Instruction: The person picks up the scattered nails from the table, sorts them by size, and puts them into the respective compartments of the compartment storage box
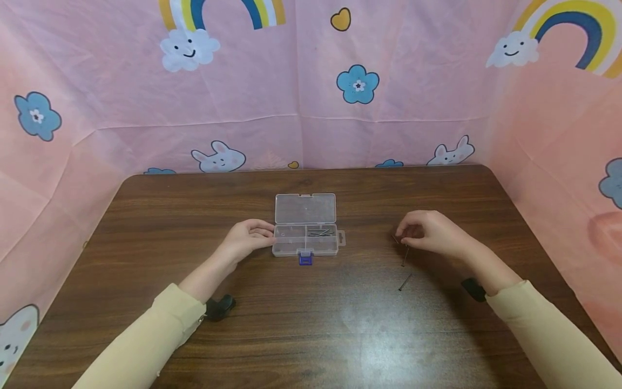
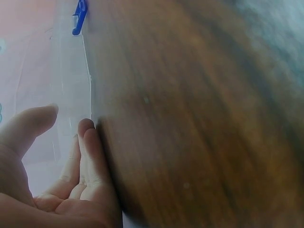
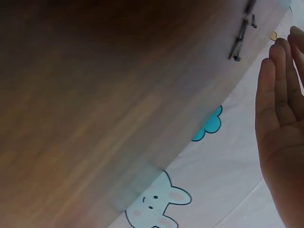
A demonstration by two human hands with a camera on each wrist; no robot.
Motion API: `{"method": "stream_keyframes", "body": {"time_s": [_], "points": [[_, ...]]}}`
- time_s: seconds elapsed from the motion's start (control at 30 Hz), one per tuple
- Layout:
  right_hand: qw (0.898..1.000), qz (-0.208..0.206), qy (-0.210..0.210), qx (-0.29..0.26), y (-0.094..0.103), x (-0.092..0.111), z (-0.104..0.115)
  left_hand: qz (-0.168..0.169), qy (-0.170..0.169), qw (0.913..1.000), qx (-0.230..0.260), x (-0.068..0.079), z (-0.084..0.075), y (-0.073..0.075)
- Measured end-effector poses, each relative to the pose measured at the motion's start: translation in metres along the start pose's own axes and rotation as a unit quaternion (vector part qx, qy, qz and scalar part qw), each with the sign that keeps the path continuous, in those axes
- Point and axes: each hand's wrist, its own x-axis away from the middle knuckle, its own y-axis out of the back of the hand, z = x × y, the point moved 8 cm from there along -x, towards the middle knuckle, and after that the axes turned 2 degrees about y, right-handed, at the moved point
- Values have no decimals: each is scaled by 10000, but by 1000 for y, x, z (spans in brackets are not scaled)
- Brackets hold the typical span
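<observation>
A clear plastic compartment box [image 1: 291, 239] lies on the table with its lid [image 1: 305, 209] tipped back and a blue latch [image 1: 305, 259] at the front. Several thin metal nails [image 1: 322, 233] fill its back right compartment. My left hand [image 1: 245, 237] touches the box's left end with its fingers nearly straight; the thumb is apart from them in the left wrist view. To the right of the box, my right hand [image 1: 432, 232] hovers low over loose nails [image 3: 239, 42], and no nail shows in its fingers. Another nail [image 1: 405, 282] lies nearer the front.
The brown wooden table [image 1: 272, 335] has a pink patterned cloth [image 1: 316, 140] hanging behind it and on both sides. Dark straps with wrist cameras [image 1: 221, 308] sit below each forearm. A light glare falls on the front of the tabletop.
</observation>
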Motion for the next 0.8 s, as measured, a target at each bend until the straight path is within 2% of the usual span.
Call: {"method": "stream_keyframes", "body": {"time_s": [0.37,0.8], "points": [[9998,73,-102,-168,-12,15,-8,23,-70,10000,39,2,-1,-1],[9997,199,-42,-126,-21,19,-12,38,-57,10000,39,2,0,-1]]}}
